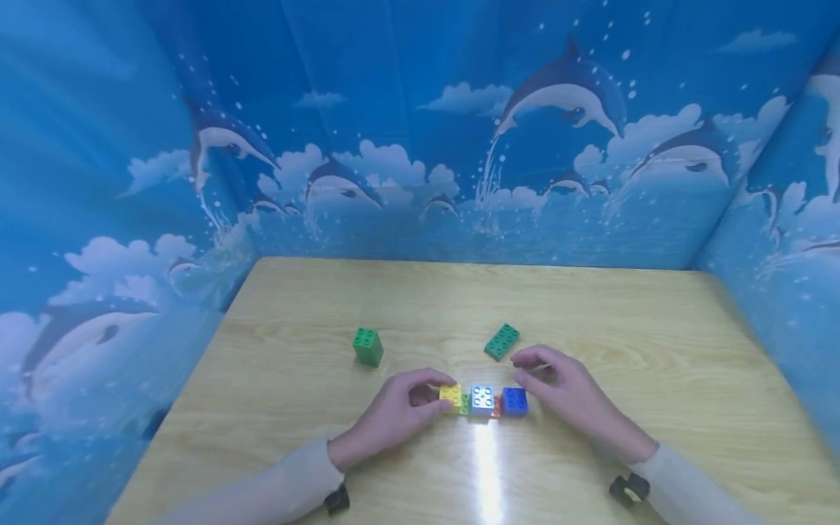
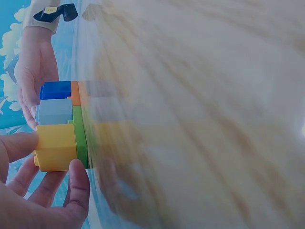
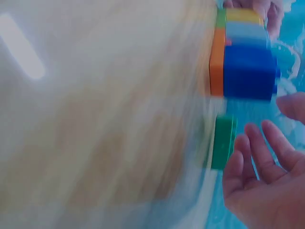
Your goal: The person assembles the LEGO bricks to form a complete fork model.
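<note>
My left hand [image 1: 397, 412] pinches a yellow toy brick [image 2: 56, 148] between thumb and fingers at the left end of a low row. A white brick [image 1: 482, 402] stands in the middle and a blue brick [image 1: 515, 403] at the right end. Beneath them, a light green flat brick [image 2: 80, 138] and an orange flat brick [image 3: 217, 64] lie on the table. Just right of the blue brick is my right hand [image 1: 577, 394], its fingers loosely bent around nothing. A gap shows between it and the blue brick in the right wrist view.
A flat dark green brick [image 1: 502, 342] lies behind the row, close to the right fingertips. Farther left stands a tall green brick [image 1: 368, 350]. Blue dolphin-print cloth [image 1: 407, 197] rises along the back and sides of the wooden table [image 1: 315, 292].
</note>
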`<state>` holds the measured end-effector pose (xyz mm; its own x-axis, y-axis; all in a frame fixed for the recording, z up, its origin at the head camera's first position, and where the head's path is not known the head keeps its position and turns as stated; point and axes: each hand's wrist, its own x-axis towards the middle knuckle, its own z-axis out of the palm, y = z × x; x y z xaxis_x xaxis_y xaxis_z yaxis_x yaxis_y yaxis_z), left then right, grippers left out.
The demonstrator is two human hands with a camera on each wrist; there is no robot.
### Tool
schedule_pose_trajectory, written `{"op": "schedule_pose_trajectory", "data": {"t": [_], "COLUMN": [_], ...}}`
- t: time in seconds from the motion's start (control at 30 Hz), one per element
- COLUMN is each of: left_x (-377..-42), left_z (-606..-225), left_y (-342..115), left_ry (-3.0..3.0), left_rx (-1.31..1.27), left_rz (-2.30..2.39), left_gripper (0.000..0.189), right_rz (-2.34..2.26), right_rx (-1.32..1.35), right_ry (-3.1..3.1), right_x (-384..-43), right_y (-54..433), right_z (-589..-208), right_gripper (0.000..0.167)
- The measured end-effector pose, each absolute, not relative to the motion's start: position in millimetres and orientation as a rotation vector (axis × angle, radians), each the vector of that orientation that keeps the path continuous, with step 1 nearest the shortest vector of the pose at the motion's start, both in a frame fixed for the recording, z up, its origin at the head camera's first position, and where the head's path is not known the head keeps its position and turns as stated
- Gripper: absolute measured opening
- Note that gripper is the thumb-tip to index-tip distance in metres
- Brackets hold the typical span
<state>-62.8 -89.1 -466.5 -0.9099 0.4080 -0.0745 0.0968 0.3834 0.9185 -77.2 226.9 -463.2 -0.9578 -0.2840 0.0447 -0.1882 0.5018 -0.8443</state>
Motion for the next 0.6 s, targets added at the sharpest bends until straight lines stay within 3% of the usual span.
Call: {"op": "schedule_pose_trajectory", "data": {"t": [0.23, 0.6], "left_x": [-62, -62], "left_z": [-466, -465], "left_y": [-90, -89], "left_ry": [2.390, 2.397], "left_rx": [0.437, 0.416], "left_rz": [1.501, 1.496], "left_gripper": [0.032, 0.033], "right_rz": [-1.429, -1.321], "right_rx": [-0.369, -0.608], "right_ry": [2.621, 2.640], "right_x": [-98, -139], "right_y": [244, 251], "right_z": [-466, -471], "right_gripper": [0.039, 0.054]}}
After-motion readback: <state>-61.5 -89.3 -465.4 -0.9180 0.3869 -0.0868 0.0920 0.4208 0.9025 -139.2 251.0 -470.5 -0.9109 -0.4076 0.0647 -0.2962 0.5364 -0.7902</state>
